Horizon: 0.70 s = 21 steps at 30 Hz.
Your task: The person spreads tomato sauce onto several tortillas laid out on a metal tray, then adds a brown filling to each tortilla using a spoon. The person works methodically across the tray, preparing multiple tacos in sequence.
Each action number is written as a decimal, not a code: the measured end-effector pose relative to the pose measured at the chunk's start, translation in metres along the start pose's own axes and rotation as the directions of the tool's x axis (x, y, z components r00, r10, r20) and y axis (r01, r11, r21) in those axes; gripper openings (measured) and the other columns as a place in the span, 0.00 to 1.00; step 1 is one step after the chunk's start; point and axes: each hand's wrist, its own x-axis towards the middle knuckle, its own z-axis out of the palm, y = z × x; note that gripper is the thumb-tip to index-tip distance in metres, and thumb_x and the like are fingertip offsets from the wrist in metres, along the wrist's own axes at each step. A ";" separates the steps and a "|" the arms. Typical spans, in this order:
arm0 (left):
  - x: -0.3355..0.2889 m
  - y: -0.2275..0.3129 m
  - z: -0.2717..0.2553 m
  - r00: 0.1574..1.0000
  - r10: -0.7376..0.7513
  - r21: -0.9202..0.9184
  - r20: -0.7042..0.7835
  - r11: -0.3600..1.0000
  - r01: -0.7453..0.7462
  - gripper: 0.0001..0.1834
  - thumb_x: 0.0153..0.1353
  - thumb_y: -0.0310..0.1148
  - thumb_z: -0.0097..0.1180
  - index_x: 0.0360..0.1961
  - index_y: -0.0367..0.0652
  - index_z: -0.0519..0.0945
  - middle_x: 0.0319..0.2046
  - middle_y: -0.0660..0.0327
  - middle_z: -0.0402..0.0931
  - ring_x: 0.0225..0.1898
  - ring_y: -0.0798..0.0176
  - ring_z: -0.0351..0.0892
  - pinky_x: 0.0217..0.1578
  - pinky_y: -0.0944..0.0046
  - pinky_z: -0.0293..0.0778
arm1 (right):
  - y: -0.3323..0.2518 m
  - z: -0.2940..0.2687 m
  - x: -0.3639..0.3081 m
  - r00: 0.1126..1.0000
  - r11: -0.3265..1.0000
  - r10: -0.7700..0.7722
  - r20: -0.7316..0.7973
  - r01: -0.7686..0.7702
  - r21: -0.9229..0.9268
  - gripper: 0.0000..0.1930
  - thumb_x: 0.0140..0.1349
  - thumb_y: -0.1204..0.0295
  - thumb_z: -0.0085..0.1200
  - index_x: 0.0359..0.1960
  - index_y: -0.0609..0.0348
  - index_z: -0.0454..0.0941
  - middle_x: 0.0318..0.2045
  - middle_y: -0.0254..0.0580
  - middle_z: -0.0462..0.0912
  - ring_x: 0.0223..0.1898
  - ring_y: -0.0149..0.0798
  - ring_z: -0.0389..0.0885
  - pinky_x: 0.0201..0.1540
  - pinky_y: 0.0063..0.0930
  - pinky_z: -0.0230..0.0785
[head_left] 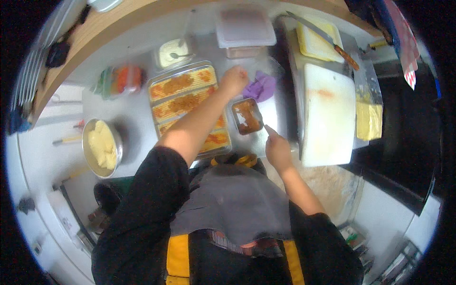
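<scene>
My right hand is closed around the thin handle of a utensil, whose far end reaches the small container of brown, crumbly filling. What kind of utensil it is cannot be made out. My left hand is closed above the steel table, beside a crumpled purple cloth; its fingertips are hidden. Under my left forearm lies a rectangular tray with several pale, ridged strips in it. Orange-red sauce covers parts of the strips, and brown filling lies heaped on the farther ones.
A metal bowl of pale yellow mash stands at left. Behind the tray are a white-filled tub with a spoon, red and green packages, and a lidded box. At right are a white cutting board and a wooden-handled knife.
</scene>
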 end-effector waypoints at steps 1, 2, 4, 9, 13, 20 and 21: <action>0.015 0.006 0.010 1.000 0.013 0.006 -0.002 1.000 -0.013 0.13 0.57 0.36 0.72 0.38 0.40 0.84 0.34 0.54 0.86 0.37 0.55 0.86 0.42 0.57 0.80 | 0.002 -0.001 -0.002 1.000 1.000 0.009 -0.010 -0.009 -0.016 0.24 0.65 0.77 0.50 0.64 0.59 0.78 0.35 0.65 0.86 0.38 0.64 0.86 0.45 0.57 0.78; 0.027 0.008 0.019 0.998 0.047 0.006 0.034 0.999 -0.048 0.13 0.58 0.36 0.70 0.39 0.39 0.84 0.35 0.53 0.86 0.38 0.54 0.86 0.44 0.57 0.80 | 0.003 -0.002 -0.003 1.000 0.999 0.018 -0.020 -0.019 -0.032 0.24 0.65 0.77 0.50 0.65 0.59 0.78 0.35 0.65 0.86 0.38 0.64 0.86 0.45 0.57 0.78; 0.052 0.008 0.035 0.988 0.130 0.001 0.088 0.991 -0.130 0.12 0.60 0.34 0.68 0.42 0.39 0.85 0.37 0.52 0.87 0.41 0.53 0.87 0.46 0.57 0.80 | 0.006 -0.006 -0.005 0.998 0.997 0.063 0.005 -0.063 -0.035 0.25 0.66 0.77 0.51 0.66 0.56 0.77 0.35 0.65 0.86 0.38 0.65 0.86 0.45 0.58 0.78; 0.078 0.000 0.040 0.968 0.228 -0.260 0.108 0.946 -0.194 0.16 0.64 0.32 0.62 0.52 0.39 0.85 0.47 0.48 0.87 0.49 0.52 0.88 0.53 0.58 0.80 | 0.008 -0.010 -0.012 0.987 0.988 0.157 0.041 -0.157 0.001 0.27 0.65 0.80 0.49 0.68 0.53 0.76 0.36 0.62 0.86 0.38 0.63 0.85 0.45 0.55 0.76; 0.055 -0.007 -0.003 0.991 0.103 0.182 0.090 0.976 -0.118 0.17 0.64 0.34 0.61 0.52 0.42 0.87 0.53 0.48 0.86 0.55 0.51 0.86 0.56 0.58 0.79 | 0.011 -0.008 -0.012 0.989 0.989 0.146 0.026 -0.147 0.017 0.28 0.65 0.81 0.49 0.68 0.51 0.76 0.36 0.63 0.85 0.38 0.62 0.85 0.44 0.55 0.76; 0.026 -0.011 0.019 0.969 0.108 0.531 0.221 0.821 -0.213 0.15 0.61 0.43 0.65 0.43 0.47 0.91 0.47 0.49 0.86 0.52 0.45 0.84 0.55 0.51 0.80 | 0.012 0.000 -0.009 0.998 0.996 0.064 -0.012 -0.063 0.064 0.26 0.64 0.79 0.51 0.65 0.56 0.78 0.35 0.63 0.87 0.37 0.63 0.86 0.44 0.56 0.79; 0.028 -0.012 0.027 0.971 0.127 0.533 0.205 0.817 -0.219 0.15 0.60 0.43 0.65 0.43 0.47 0.91 0.46 0.49 0.86 0.51 0.45 0.84 0.55 0.50 0.80 | 0.012 0.000 -0.009 0.998 0.995 0.068 -0.006 -0.068 0.069 0.26 0.64 0.79 0.51 0.66 0.55 0.78 0.35 0.63 0.87 0.37 0.63 0.86 0.44 0.56 0.79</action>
